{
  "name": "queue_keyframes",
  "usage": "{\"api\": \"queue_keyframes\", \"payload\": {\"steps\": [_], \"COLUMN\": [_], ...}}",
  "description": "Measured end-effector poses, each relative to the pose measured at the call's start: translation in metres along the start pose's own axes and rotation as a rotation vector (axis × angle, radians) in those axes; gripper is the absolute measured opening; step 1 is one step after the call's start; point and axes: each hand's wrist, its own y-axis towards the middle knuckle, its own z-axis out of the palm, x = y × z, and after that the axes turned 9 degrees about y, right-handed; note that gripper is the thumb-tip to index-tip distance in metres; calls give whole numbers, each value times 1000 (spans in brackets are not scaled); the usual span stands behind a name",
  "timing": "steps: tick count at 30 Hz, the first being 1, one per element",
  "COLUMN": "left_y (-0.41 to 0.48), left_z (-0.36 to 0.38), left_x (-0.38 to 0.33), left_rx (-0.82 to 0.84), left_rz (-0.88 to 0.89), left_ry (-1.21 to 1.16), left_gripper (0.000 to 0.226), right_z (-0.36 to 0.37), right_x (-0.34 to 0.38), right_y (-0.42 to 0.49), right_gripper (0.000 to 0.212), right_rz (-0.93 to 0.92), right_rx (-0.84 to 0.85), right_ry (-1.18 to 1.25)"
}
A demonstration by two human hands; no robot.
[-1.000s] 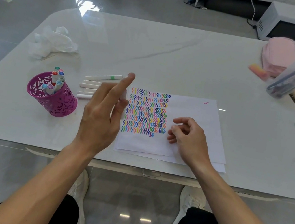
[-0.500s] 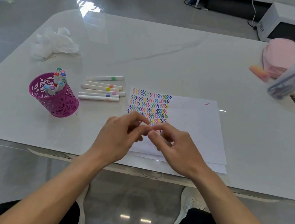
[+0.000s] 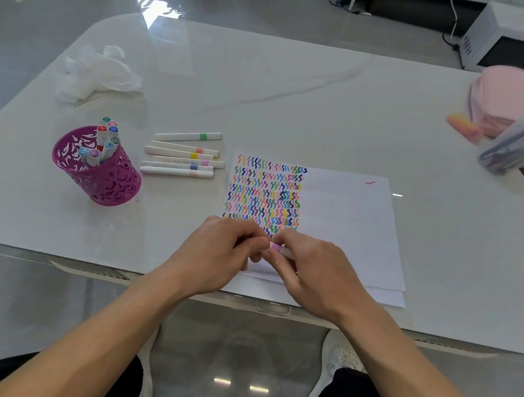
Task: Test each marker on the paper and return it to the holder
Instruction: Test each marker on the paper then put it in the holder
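Two hands meet over the near edge of the worktop (image 3: 301,103), sharing one marker (image 3: 278,248) with a pink band. The left hand (image 3: 219,256) curls its fingers (image 3: 254,245) round one end and the right hand (image 3: 317,273) pinches the other. The pen thus lies crosswise between them, just above the near left corner of the paper (image 3: 343,230).

That two-ended grip suits pulling a cap off or pressing one on. Which it is I cannot tell, since cap and tip are hidden inside the hands. Holding the pen low over the sheet keeps it close to the bare strip below the dense block of coloured squiggles (image 3: 265,192), where a fresh test mark would fit.

Six white markers (image 3: 180,161) lie in a loose row between the paper and the purple holder (image 3: 101,179). The holder stands toward the left edge and already carries several capped markers (image 3: 105,137) upright. I judge the row to be those waiting, laid within easy reach of the left hand.
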Motion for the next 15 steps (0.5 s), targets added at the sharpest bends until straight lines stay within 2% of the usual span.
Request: {"api": "queue_keyframes", "payload": {"steps": [6,15], "left_y": [-1,0], "left_z": [-1,-7], "left_x": [-1,1], "left_rx": [-38,-73], "left_rz": [-58,-65], "left_ry": [-101,-123], "left_gripper": [16,13], "right_z": [5,2], "right_x": [1,3], "right_y": [1,2], "right_gripper": [40,50], "right_rz": [-4,37], "right_rx": [-28,-54], "right_ry": [-46,43]}}
